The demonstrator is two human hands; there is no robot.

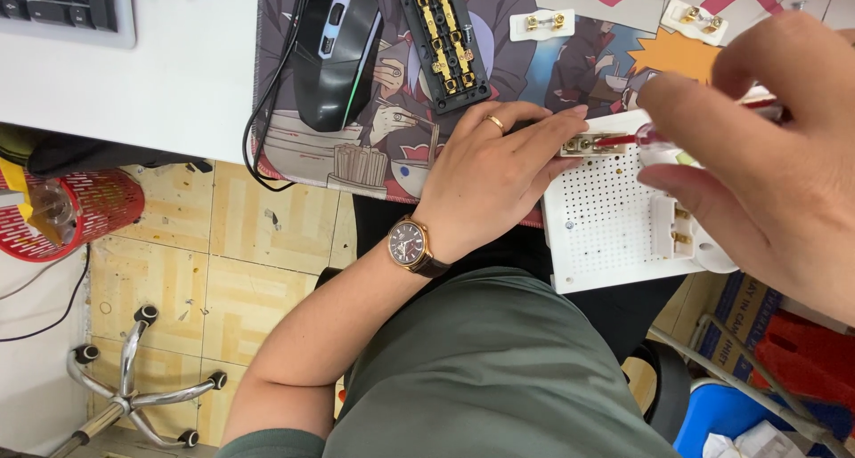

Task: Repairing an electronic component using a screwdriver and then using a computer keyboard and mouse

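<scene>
- Fuse holder [583, 144], small and white with brass clips, sits on the top edge of a white perforated board [595, 218] at the desk's [178, 75] edge
- left hand [490, 178] lies flat, fingertips pinning it
- right hand [766, 146] pinches a red-shafted screwdriver [623, 139], tip on it
- two more white holders [541, 24] up top, one black block [443, 40]
- red basket [89, 210] on the floor, contents unclear

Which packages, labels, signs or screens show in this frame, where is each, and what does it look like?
Cardboard box: lower right on the floor, under the white perforated board; brown, dark print on its side.
Printed desk mat: top centre on the desk; cartoon artwork in dark, red and blue.
No screens or signs.
</scene>
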